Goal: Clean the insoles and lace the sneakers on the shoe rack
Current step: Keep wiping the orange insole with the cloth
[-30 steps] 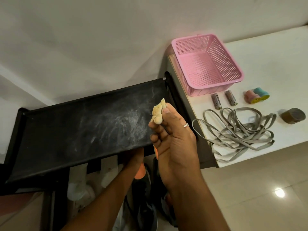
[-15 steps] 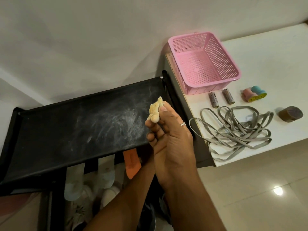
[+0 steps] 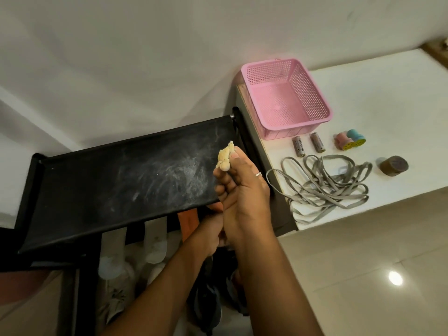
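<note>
Insoles stick out from under the front edge of the shoe rack's black top shelf point(image 3: 116, 190), whose surface is smeared with pale dust. The orange insole point(image 3: 188, 221) lies furthest right, and just left of it is a whitish insole point(image 3: 155, 238) with faint brownish spots. Further left is a bluish-white insole point(image 3: 112, 255). Below them sit a pale sneaker point(image 3: 116, 294) and a dark sneaker point(image 3: 208, 306), both dim and partly covered by the arms.

The right hand point(image 3: 244, 197) is raised over the shelf's right end. Its thumb and fingertips are pinched on a small crumpled yellowish wad point(image 3: 225, 157), the other fingers are curled in, and a silver ring point(image 3: 258, 174) sits on 1 finger. The left hand point(image 3: 209, 227) reaches in under the shelf beside the orange insole. Its fingers are hidden behind the right hand and the shelf edge, so I cannot tell whether it grips anything.

To the right, on a white table point(image 3: 378, 93), the grey laces point(image 3: 312, 187) lie in a loose tangle, with a few loops hanging over the near edge.

Near them are 2 batteries point(image 3: 299, 146) with lettering printed along the side, too small to read. There are also 2 little stamps point(image 3: 349, 141), 1 pink and 1 blue, with yellow smiley faces on their ends. A brown round block point(image 3: 394, 166) and a pink mesh basket point(image 3: 315, 93) stand on the same table.
</note>
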The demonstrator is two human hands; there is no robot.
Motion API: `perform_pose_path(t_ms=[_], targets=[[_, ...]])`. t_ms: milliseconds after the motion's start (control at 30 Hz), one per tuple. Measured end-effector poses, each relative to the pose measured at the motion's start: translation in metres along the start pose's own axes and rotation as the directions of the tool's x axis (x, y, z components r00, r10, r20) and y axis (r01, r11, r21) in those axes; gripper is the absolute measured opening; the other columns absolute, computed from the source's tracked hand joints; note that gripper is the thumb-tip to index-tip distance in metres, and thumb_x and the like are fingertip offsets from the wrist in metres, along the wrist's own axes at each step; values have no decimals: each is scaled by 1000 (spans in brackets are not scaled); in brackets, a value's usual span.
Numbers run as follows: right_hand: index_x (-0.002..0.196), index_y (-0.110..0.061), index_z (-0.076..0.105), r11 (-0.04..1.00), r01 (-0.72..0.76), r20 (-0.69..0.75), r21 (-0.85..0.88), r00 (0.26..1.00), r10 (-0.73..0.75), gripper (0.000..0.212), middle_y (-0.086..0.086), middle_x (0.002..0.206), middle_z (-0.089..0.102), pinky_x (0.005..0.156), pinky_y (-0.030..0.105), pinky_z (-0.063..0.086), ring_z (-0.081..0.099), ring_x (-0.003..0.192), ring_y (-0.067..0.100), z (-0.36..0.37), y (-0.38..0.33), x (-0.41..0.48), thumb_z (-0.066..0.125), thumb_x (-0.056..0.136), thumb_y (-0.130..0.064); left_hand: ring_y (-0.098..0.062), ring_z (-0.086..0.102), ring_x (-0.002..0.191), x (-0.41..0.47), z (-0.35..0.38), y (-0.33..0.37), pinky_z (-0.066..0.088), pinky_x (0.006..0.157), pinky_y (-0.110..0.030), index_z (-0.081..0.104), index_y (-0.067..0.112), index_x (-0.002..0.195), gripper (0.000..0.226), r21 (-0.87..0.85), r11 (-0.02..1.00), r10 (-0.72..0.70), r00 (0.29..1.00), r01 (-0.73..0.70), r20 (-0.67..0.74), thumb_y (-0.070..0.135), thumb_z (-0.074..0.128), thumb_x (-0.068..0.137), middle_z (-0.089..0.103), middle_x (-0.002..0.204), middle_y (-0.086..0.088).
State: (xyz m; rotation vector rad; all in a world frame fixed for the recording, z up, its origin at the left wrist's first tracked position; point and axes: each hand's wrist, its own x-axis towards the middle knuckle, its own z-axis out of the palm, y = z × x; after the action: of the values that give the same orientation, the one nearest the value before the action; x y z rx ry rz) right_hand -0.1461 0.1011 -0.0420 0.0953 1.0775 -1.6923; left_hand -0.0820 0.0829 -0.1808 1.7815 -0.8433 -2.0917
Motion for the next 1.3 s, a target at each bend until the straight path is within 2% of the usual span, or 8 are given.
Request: perform_pose_path(t_ms=[167, 300, 567, 767, 900, 1033, 1167, 1300], targets=[[117, -12, 68, 999, 32, 17, 22, 999, -33, 23, 2, 75, 72, 51, 19, 42, 64, 63, 10, 0, -4, -2, 64, 94, -13, -15, 56, 60, -22, -17, -14, 47, 40, -21, 63, 9, 98, 8, -58, 991, -126, 991, 124, -33, 16, 60, 96, 61, 81, -10], [119, -9, 67, 994, 91, 24, 54, 995, -92, 25, 2, 75, 72, 49, 19, 41, 63, 61, 10, 0, -9, -6, 64, 94, -12, -15, 53, 64, -65, -34, -5, 50, 40, -21, 59, 6, 110, 16, -61, 985, -161, 987, 160, -21, 13, 57, 96, 58, 88, -12], [110, -9, 68, 990, 126, 29, 66, 991, -128, 17, 2, 69, 70, 48, 19, 39, 61, 57, 9, 4, -14, -21, 63, 94, -10, -11, 53, 41, -171, -68, 11, 42, 33, -17, 55, 4, 113, 21, 19, 993, -116, 992, 117, -43, 11, 56, 94, 56, 62, -7], [109, -8, 69, 984, 172, 241, -47, 958, -156, 16, 5, 77, 71, 50, 21, 45, 61, 61, 12, 29, -31, -79, 66, 93, -6, -14, 47, 40, -281, -89, 30, 36, 33, -16, 58, 2, 103, 13, 71, 996, 65, 991, -57, -116, 10, 57, 93, 53, 64, -10], [101, -9, 72, 922, 331, 506, -199, 841, -192, 12, 4, 82, 75, 53, 22, 50, 65, 66, 14, 56, -54, -159, 68, 92, -3, -18, 42, 38, -358, -99, 50, 32, 36, -19, 60, 0, 95, 10, 55, 938, 346, 912, -343, -219, 10, 56, 94, 50, 55, -9], [102, -9, 74, 784, 572, 738, -241, 632, -234, 17, 10, 86, 76, 60, 25, 56, 67, 68, 18, 72, -85, -252, 71, 89, 1, -14, 46, 40, -434, -99, 58, 33, 34, -19, 62, 2, 104, 17, -21, 834, 537, 821, -551, -192, 15, 54, 99, 56, 57, -4], [103, -12, 76, 587, 760, 832, -279, 496, -247, 19, 7, 94, 77, 68, 29, 59, 72, 77, 17, 77, -112, -326, 74, 87, -2, -17, 53, 52, -499, -87, 48, 37, 36, -24, 64, 0, 111, 27, -159, 709, 672, 726, -687, -144, 21, 51, 100, 64, 84, -16], [97, -23, 78, 385, 866, 895, -319, 408, -177, 20, 1, 93, 76, 80, 34, 61, 73, 85, 14, 81, -126, -382, 74, 88, -5, -19, 64, 63, -555, -76, 30, 47, 46, -32, 73, 14, 105, 34, -295, 613, 741, 663, -733, -107, 38, 48, 102, 74, 89, -10]])
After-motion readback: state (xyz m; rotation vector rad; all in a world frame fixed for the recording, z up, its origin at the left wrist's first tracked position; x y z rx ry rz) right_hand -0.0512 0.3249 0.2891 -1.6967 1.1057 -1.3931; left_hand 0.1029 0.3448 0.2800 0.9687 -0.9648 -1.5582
